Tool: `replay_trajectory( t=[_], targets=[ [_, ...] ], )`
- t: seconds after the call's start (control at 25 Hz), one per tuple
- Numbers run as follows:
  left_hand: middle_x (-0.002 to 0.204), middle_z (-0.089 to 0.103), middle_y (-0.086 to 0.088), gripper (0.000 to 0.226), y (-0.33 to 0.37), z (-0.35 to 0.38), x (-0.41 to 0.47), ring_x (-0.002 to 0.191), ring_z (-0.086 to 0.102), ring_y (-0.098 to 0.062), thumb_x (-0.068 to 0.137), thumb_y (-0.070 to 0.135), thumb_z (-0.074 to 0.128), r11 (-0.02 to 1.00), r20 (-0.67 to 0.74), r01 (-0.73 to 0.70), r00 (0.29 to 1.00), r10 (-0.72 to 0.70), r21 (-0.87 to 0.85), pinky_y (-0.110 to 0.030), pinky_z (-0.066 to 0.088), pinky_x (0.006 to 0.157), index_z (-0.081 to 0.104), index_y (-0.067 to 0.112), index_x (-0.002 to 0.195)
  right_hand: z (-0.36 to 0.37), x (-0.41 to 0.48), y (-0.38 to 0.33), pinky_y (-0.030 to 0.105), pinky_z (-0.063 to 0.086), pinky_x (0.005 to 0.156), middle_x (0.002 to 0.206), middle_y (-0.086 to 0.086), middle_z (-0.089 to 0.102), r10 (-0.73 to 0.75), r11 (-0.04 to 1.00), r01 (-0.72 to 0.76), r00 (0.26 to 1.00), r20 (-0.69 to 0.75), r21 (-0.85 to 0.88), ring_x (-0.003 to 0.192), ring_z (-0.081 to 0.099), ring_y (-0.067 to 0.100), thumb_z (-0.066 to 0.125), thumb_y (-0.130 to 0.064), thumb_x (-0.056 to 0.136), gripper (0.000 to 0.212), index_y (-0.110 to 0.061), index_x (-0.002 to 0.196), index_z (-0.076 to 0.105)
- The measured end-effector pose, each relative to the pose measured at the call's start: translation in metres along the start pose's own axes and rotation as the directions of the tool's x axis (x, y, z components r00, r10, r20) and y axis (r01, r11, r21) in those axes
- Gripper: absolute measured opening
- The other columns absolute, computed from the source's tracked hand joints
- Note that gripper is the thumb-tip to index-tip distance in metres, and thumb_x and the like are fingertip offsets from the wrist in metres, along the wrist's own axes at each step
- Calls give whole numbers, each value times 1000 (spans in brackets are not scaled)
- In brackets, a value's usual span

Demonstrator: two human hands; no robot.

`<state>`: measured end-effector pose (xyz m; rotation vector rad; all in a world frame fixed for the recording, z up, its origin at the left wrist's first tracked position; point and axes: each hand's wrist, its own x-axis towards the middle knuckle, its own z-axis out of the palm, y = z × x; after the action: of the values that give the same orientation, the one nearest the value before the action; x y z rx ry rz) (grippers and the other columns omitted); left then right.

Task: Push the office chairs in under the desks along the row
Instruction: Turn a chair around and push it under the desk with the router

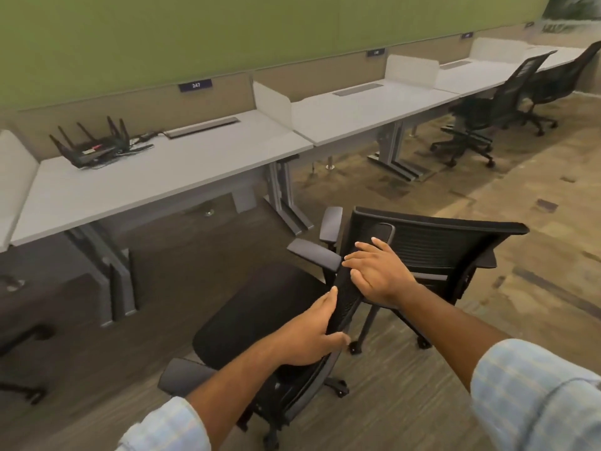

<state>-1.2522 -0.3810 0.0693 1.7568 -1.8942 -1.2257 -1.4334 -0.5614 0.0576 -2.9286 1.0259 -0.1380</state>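
A black office chair [253,317] stands just in front of me, out on the floor facing the grey desk labelled 247 [162,177]. My left hand [309,336] grips the lower part of its backrest top edge. My right hand [377,275] lies on the same backrest edge farther up, fingers spread over it. A second black mesh chair [432,252] stands right behind it, to the right. Two more black chairs [487,115] [559,76] stand at the desks farther down the row.
A black router with antennas [94,144] and cables lies on the near desk. Grey metal desk legs [117,281] stand under the desktop. White dividers [273,102] separate the desks. A green wall panel runs behind the row. Part of another chair base shows at far left [22,340].
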Motion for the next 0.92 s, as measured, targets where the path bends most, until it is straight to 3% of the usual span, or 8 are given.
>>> replay_trajectory(
  t=[0.16, 0.28, 0.4, 0.52, 0.68, 0.8, 0.92],
  targets=[
    [182, -2, 9, 103, -14, -9, -25, 161, 8, -2, 103, 54, 64, 999, -22, -24, 999, 25, 33, -27, 19, 130, -8, 27, 172, 10, -4, -23, 48, 18, 129, 135, -1, 76, -9, 1000, 12, 995, -104, 26, 145, 54, 24, 23, -45, 97, 68, -23, 127, 81],
    [182, 6, 10, 91, -20, -14, -47, 162, 20, -9, 107, 60, 50, 977, -99, 48, 995, -28, 209, -43, 34, 128, -9, 33, 171, 14, -3, -45, 49, 27, 124, 119, -2, 81, 7, 999, 2, 978, -210, 42, 128, 66, 21, 32, -42, 98, 58, -25, 113, 85],
    [176, 30, 2, 87, -22, -8, -60, 152, 43, -20, 106, 75, 26, 877, -330, 207, 942, -60, 433, -48, 50, 111, -4, 26, 172, 12, 5, -70, 52, 33, 121, 109, -2, 83, 19, 999, -12, 967, -255, 29, 118, 70, 21, 35, -41, 98, 54, -24, 106, 85],
    [153, 58, -1, 100, -34, -4, -63, 131, 61, -22, 97, 87, 3, 808, -499, 358, 862, -93, 469, -48, 58, 90, 7, 21, 172, 12, 16, -90, 51, 32, 120, 106, -3, 82, 12, 1000, -9, 973, -230, 13, 112, 70, 18, 32, -43, 99, 56, -23, 103, 84],
    [147, 64, -1, 107, -63, -21, -68, 129, 64, -25, 91, 91, -5, 771, -593, 483, 786, -174, 415, -48, 55, 91, 24, 24, 169, 15, 35, -109, 49, 34, 117, 102, -5, 80, -36, 999, 33, 981, -191, -21, 103, 70, 19, 27, -46, 103, 58, -24, 97, 81],
    [139, 71, -3, 107, -85, -37, -72, 124, 68, -26, 92, 92, -4, 740, -649, 508, 750, -128, 441, -47, 56, 90, 43, 25, 161, 10, 61, -114, 46, 45, 93, 84, -5, 70, -226, 974, 224, 970, -91, -31, 82, 65, 21, 24, -49, 108, 52, -27, 81, 63],
    [125, 76, -4, 107, -103, -57, -76, 111, 72, -29, 91, 93, -4, 714, -675, 530, 730, -110, 457, -47, 54, 81, 57, 27, 148, 3, 94, -101, 41, 35, 76, 94, -4, 71, -352, 936, 351, 935, 40, 30, 89, 66, 23, 19, -59, 109, 57, -30, 98, 67]
  ],
)
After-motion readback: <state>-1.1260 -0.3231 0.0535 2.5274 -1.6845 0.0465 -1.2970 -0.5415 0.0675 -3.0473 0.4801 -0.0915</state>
